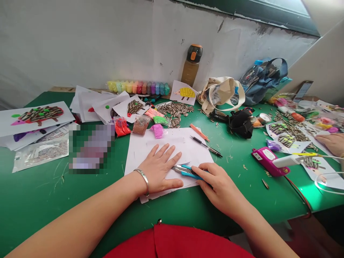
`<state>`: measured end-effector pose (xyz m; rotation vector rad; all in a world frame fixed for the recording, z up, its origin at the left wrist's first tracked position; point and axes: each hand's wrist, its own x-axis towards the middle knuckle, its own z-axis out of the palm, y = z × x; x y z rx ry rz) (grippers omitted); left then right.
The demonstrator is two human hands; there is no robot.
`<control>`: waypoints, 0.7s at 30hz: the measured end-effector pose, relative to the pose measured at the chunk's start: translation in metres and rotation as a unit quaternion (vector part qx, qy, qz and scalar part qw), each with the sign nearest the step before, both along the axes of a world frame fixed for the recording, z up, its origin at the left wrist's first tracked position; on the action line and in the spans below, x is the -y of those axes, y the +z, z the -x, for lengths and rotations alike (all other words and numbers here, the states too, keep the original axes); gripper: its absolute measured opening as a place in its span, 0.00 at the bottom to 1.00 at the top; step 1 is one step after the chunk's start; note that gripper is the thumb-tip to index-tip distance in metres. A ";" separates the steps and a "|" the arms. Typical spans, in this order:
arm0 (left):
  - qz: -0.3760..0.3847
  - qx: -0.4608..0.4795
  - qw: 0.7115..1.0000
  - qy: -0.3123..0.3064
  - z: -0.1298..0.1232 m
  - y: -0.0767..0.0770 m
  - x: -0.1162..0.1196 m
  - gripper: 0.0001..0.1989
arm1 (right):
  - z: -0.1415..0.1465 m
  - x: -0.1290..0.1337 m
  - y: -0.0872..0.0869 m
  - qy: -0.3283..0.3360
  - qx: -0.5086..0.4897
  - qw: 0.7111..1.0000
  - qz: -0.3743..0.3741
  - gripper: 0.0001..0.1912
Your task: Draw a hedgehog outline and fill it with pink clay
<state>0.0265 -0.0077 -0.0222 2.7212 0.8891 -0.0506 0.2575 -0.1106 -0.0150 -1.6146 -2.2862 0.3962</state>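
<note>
Flat on a stack of white paper [139, 154] lies my left hand [162, 168], its fingers spread and a silver bangle at the wrist. My right hand [215, 182] is closed around a blue utility knife [189, 171], whose tip points left toward the gap between my left thumb and forefinger. The knife rests on or just above the paper; which one I cannot tell. Beyond the hands, a black pen [206, 146] lies partly on the paper, with an orange cutter or pen [199, 132] behind it. Packets of pink clay [157, 131] and brown clay [141, 124] touch the paper's far edge.
Sunflower seeds [176, 111] lie piled behind the paper. Seed-covered hedgehog pictures [40, 115] are at left. A bottle [190, 66], cloth bag [223, 94] and black strap bundle [239, 123] stand farther back. At right are a magenta glue-gun-like device [270, 161] and another person's hand [331, 142].
</note>
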 end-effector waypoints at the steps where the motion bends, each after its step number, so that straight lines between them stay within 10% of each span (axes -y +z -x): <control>1: 0.005 0.001 1.000 0.000 0.000 0.000 0.000 0.46 | 0.002 0.000 0.000 0.000 -0.001 1.000 -0.001 0.23; 21: 0.084 0.012 0.996 0.005 0.002 0.006 -0.010 0.36 | 0.054 -0.008 0.004 0.021 0.007 0.999 -0.023 0.18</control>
